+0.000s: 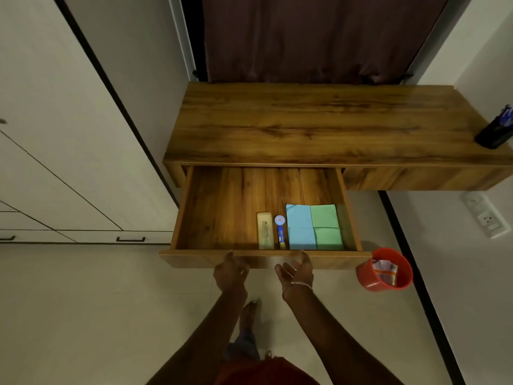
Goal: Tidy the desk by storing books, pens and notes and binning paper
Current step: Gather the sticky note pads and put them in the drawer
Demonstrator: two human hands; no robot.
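The wooden desk (319, 126) has its left drawer (222, 212) pulled out. Inside the drawer, at the front right, lie blue notes (299, 226) and green notes (326, 226) side by side, a blue glue stick (280, 230) and a pale yellow case (265, 230). My left hand (230, 272) and my right hand (297, 270) are at the drawer's front panel (194, 258), fingertips touching its top edge, fingers apart and holding nothing. A dark pen holder (494, 132) with blue pens stands at the desk's right end.
A red bin (369, 276) holding crumpled paper sits on the floor right of the drawer. White wardrobe doors (69, 134) fill the left side. A wall socket (487, 218) is at right, a dark curtain (319, 37) behind the desk. My foot (249, 315) is on the tiled floor.
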